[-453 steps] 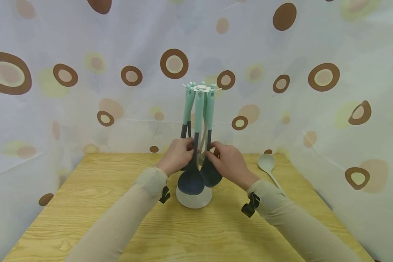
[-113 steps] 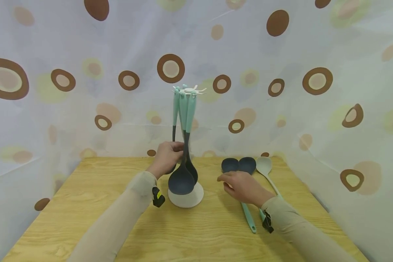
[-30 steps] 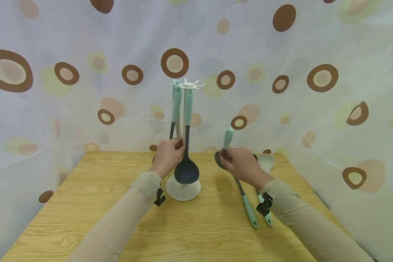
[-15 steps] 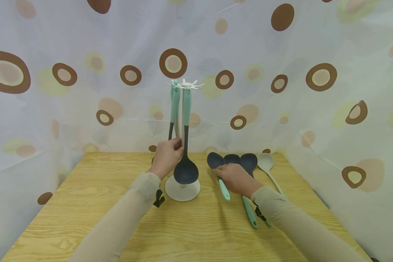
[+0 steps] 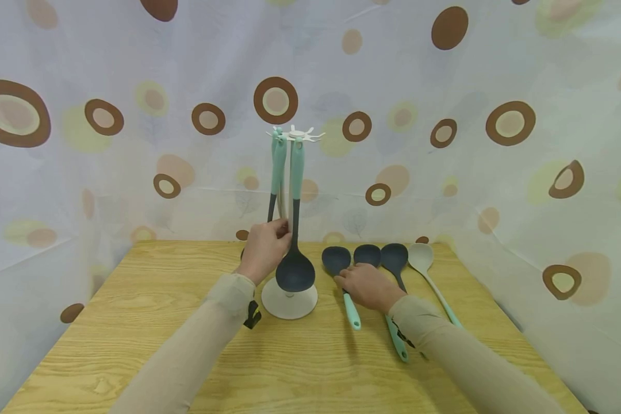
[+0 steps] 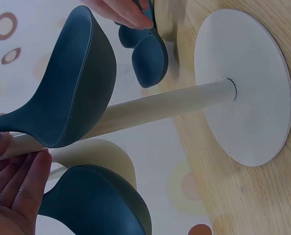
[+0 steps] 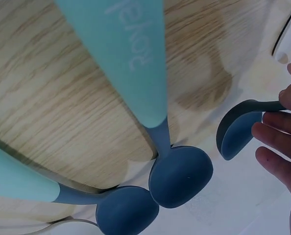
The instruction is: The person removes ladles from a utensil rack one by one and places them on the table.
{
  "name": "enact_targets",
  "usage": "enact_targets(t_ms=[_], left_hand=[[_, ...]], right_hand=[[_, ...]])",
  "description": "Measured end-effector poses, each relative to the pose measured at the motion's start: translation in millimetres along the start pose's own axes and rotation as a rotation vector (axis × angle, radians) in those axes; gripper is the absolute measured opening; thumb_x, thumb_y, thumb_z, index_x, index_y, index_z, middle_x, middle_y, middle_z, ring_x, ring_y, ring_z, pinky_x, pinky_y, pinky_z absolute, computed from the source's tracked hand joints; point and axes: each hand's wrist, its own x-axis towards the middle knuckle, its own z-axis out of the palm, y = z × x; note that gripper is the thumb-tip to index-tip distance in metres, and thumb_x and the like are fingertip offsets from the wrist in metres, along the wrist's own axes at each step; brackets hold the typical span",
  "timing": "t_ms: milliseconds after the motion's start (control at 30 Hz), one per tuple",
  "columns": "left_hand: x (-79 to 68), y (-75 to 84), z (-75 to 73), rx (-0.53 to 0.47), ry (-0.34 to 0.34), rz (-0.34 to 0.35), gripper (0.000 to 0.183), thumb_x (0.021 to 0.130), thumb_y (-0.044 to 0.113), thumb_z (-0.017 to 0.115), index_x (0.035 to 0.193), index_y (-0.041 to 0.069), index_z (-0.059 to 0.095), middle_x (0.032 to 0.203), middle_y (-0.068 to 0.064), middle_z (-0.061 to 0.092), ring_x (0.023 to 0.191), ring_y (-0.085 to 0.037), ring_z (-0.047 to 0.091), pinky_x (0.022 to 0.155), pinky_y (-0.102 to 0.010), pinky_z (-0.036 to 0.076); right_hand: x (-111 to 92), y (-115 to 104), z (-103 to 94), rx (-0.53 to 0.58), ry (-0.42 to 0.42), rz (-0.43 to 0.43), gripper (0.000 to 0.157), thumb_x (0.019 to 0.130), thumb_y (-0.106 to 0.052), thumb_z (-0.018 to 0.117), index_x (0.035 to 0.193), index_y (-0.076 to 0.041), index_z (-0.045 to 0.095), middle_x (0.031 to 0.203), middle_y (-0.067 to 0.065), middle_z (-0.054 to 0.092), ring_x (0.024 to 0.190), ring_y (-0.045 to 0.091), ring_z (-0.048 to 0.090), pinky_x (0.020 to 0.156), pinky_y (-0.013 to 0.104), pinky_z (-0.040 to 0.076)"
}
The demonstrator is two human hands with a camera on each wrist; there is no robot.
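Observation:
My left hand (image 5: 263, 244) grips the pole (image 6: 170, 104) of a white utensil stand (image 5: 290, 305). On its hooked top hang a dark blue ladle (image 5: 295, 273) with a mint handle and, partly behind the hand, another dark blue utensil (image 6: 94, 198) and a cream one (image 6: 104, 152). To the right of the stand, my right hand (image 5: 367, 284) pinches a dark blue spoon (image 5: 336, 259) by its neck, low over the table, mint handle pointing toward me. In the right wrist view, thumb and fingers (image 7: 278, 134) meet at that neck.
To the right of the held spoon lie two dark blue spoons (image 5: 367, 255) (image 5: 394, 257) with mint handles and a cream spoon (image 5: 421, 257), bowls toward the back of the wooden table (image 5: 186, 322). A patterned curtain (image 5: 310, 57) surrounds the table.
Earlier the stand held more utensils and only the cream spoon lay out. Within the last second my right hand has turned a spoon bowl-away and lowered it left of the others; my left hand stays.

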Motion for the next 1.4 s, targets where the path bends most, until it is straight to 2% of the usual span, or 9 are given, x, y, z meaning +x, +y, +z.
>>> enact_targets(t_ms=[267,467,600,700,833,1033,1300,1400], left_hand=[[1.4,1.2,0.2,-0.002,-0.002,0.001,0.020,0.100,0.020,0.063,0.115,0.014,0.074,0.104,-0.006,0.077,0.096,-0.018,0.074,0.075,-0.036,0.060],[0.3,-0.3,-0.9,0.011,0.000,-0.001,0.020,0.100,0.020,0.063,0.115,0.013,0.074,0.105,-0.008,0.077,0.096,-0.020,0.074,0.074,-0.036,0.061],[-0.6,-1.4,-0.2,0.018,0.001,-0.002,0.019,0.099,0.019,0.063,0.113,0.013,0.074,0.103,-0.006,0.077,0.094,-0.019,0.074,0.074,-0.036,0.060],[-1.1,-1.6,0.6,0.014,-0.002,-0.006,0.018,0.099,0.020,0.063,0.112,0.013,0.074,0.103,-0.006,0.077,0.094,-0.019,0.074,0.074,-0.036,0.060],[-1.4,-0.9,1.4,0.006,-0.007,-0.009,0.020,0.099,0.020,0.063,0.114,0.013,0.074,0.103,-0.006,0.077,0.093,-0.019,0.074,0.073,-0.035,0.060],[-1.0,0.6,1.5,0.010,-0.008,-0.008,0.020,0.100,0.021,0.063,0.115,0.013,0.074,0.103,-0.006,0.077,0.091,-0.019,0.074,0.071,-0.034,0.060],[-0.7,1.8,0.3,0.029,-0.002,-0.003,0.019,0.099,0.020,0.063,0.113,0.013,0.074,0.101,-0.006,0.077,0.087,-0.018,0.073,0.068,-0.033,0.059],[-0.7,2.4,0.7,0.024,-0.002,-0.002,0.019,0.099,0.019,0.063,0.113,0.013,0.074,0.101,-0.006,0.077,0.088,-0.018,0.073,0.069,-0.034,0.060]], right_hand=[[-2.8,1.0,2.5,-0.024,-0.057,0.021,0.013,0.091,-0.015,0.074,0.104,-0.018,0.073,0.095,-0.002,0.074,0.079,0.013,0.068,0.063,0.027,0.052],[-5.9,1.7,3.1,-0.012,-0.106,0.029,0.018,0.092,-0.013,0.074,0.108,-0.020,0.075,0.091,-0.003,0.075,0.057,0.011,0.059,0.049,0.025,0.044],[-8.0,0.5,6.2,0.000,-0.099,0.039,0.015,0.090,-0.011,0.075,0.103,-0.020,0.074,0.076,-0.002,0.070,0.046,0.011,0.048,0.044,0.025,0.035],[-9.3,-0.1,9.0,0.010,-0.074,0.041,0.010,0.090,-0.011,0.074,0.093,-0.020,0.070,0.067,-0.002,0.063,0.044,0.011,0.043,0.044,0.026,0.029],[-10.9,0.4,10.2,0.022,-0.051,0.043,0.014,0.090,-0.009,0.073,0.086,-0.021,0.066,0.062,-0.002,0.058,0.044,0.010,0.039,0.045,0.026,0.025],[-13.7,4.0,8.9,0.046,-0.060,0.058,0.018,0.087,-0.005,0.074,0.096,-0.021,0.072,0.062,-0.004,0.058,0.045,0.009,0.041,0.045,0.025,0.026],[-17.9,2.3,10.7,0.132,-0.109,0.075,0.016,0.087,-0.009,0.075,0.094,-0.023,0.071,0.075,-0.005,0.066,0.052,0.009,0.050,0.046,0.025,0.033],[-18.1,1.9,7.5,0.150,-0.117,0.085,0.017,0.089,-0.010,0.073,0.101,-0.022,0.072,0.073,-0.004,0.066,0.051,0.009,0.049,0.045,0.024,0.034]])
